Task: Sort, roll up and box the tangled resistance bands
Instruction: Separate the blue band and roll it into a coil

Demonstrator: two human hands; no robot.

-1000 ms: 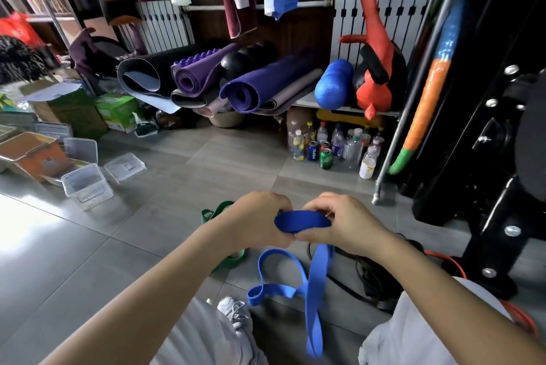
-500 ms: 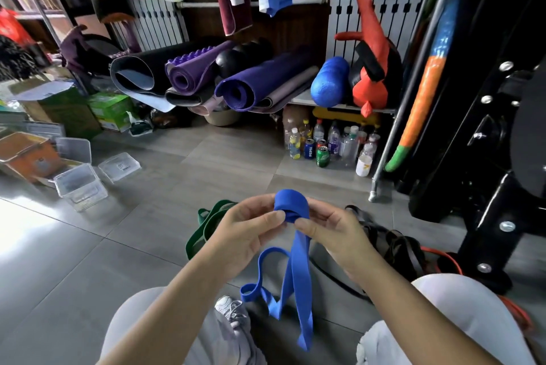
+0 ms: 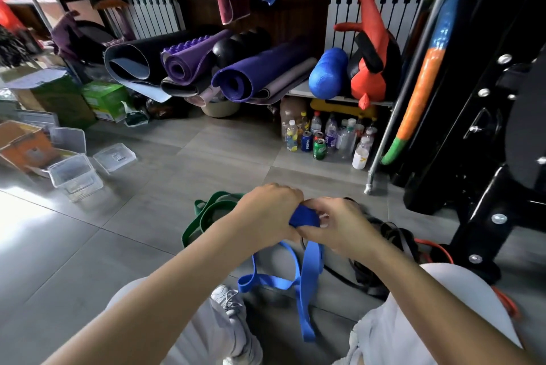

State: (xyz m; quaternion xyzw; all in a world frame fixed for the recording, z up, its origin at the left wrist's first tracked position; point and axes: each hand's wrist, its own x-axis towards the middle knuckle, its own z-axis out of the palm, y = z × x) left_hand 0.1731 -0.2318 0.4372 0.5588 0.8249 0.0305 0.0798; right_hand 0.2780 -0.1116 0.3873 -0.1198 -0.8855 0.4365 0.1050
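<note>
A blue resistance band [image 3: 305,217] is partly wound into a small roll between my two hands, above the floor. My left hand [image 3: 267,206] grips the roll from the left with curled fingers. My right hand [image 3: 336,224] pinches it from the right. The band's loose tail [image 3: 304,296] hangs down in loops between my knees. A green band [image 3: 204,218] lies on the tiles behind my left hand. Black bands [image 3: 393,239] and an orange one [image 3: 434,248] lie tangled to the right, partly hidden by my right arm.
Clear plastic boxes [image 3: 74,175] and a loose lid [image 3: 115,156] sit on the floor at the left beside an orange box [image 3: 23,143]. Bottles and cans [image 3: 322,140] stand under a shelf of rolled mats [image 3: 251,78]. A black machine frame [image 3: 487,187] fills the right.
My left hand has turned over the roll, knuckles up, and both hands have closed tighter round it. The hanging tail has grown shorter and swung a little.
</note>
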